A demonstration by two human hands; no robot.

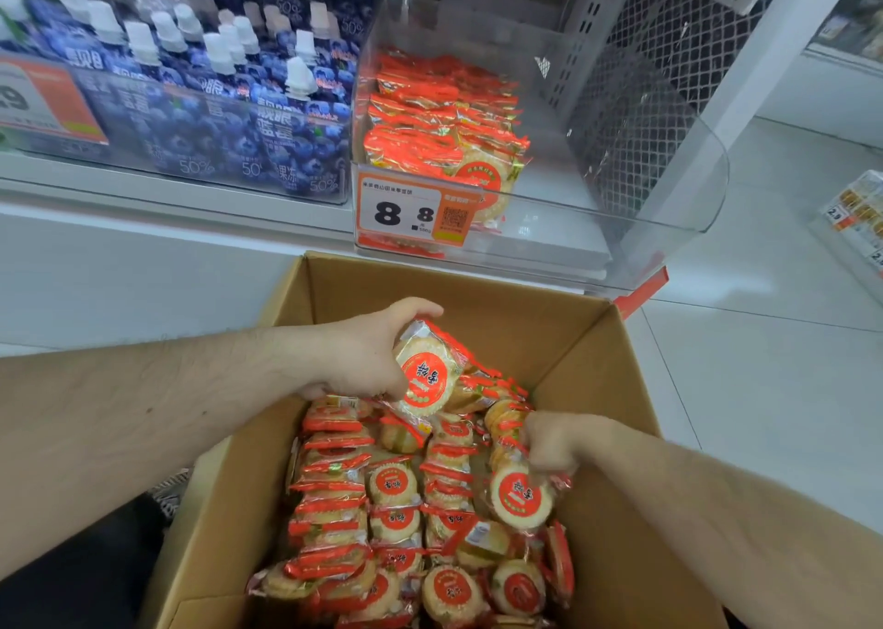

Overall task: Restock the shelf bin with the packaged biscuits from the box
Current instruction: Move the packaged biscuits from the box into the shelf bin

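An open cardboard box (592, 361) stands below me, filled with several round biscuit packs in red and clear wrappers (396, 523). My left hand (363, 356) grips a bundle of biscuit packs (427, 380) just above the heap, near the box's far side. My right hand (554, 442) reaches into the box's right side and pinches another biscuit pack (521, 499) by its top. Above the box, the clear shelf bin (621, 227) holds a stack of the same biscuits (444, 117) on its left side; its right side is bare.
An orange price tag (411, 213) reading 8.8 hangs on the bin's front. Blue pouches with white caps (215, 103) fill the neighbouring bin at left. A white mesh shelf panel (640, 84) stands behind the bin. White tiled floor (764, 365) lies to the right.
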